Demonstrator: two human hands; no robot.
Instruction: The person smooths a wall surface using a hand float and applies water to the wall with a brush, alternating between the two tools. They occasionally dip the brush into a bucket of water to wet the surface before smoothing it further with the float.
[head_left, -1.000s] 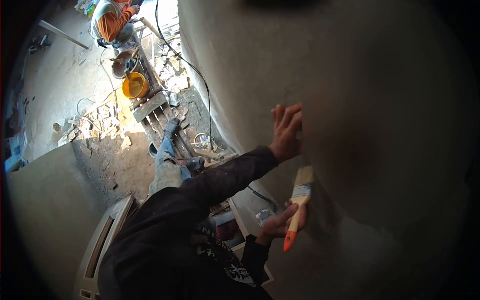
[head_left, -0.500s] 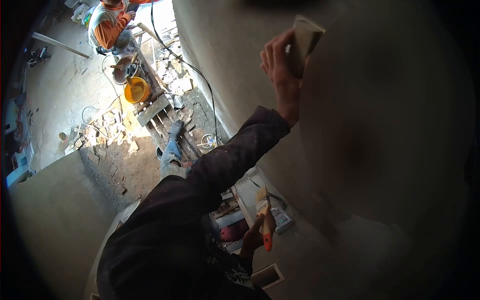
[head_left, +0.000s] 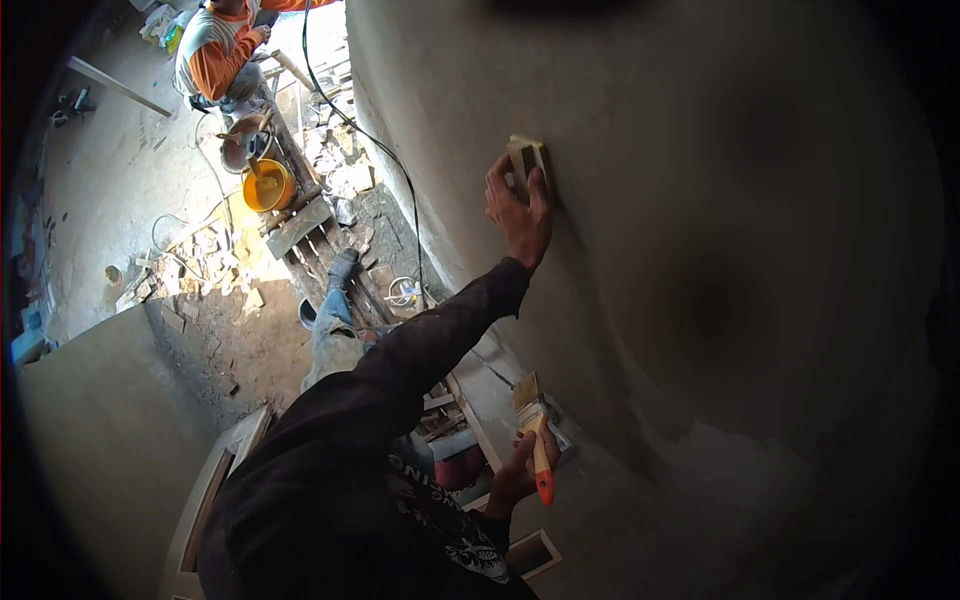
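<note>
My left hand [head_left: 519, 215] reaches up the grey plastered wall [head_left: 620, 190], fingers and thumb gripping a pale rectangular block [head_left: 528, 155] against its surface. The block has a yellowish edge, and its underside is hidden. Lower down, close to the wall, my right hand [head_left: 520, 465] is closed around a paintbrush [head_left: 540, 440]. That brush has a wooden handle with an orange-red end, and its pale bristles point up. Behind this hand a flat grey thing [head_left: 566, 443] shows in part.
A yellow-orange bucket [head_left: 268, 186] and a darker bucket [head_left: 240, 150] stand by rough planks [head_left: 300, 228]. Rubble [head_left: 215, 250] litters the floor. A black cable [head_left: 405, 180] runs down along the wall. A person in orange sleeves [head_left: 215, 65] sits farther back.
My left hand has come down the wall and toward the left with the block. My right hand holds the paintbrush in nearly the same place.
</note>
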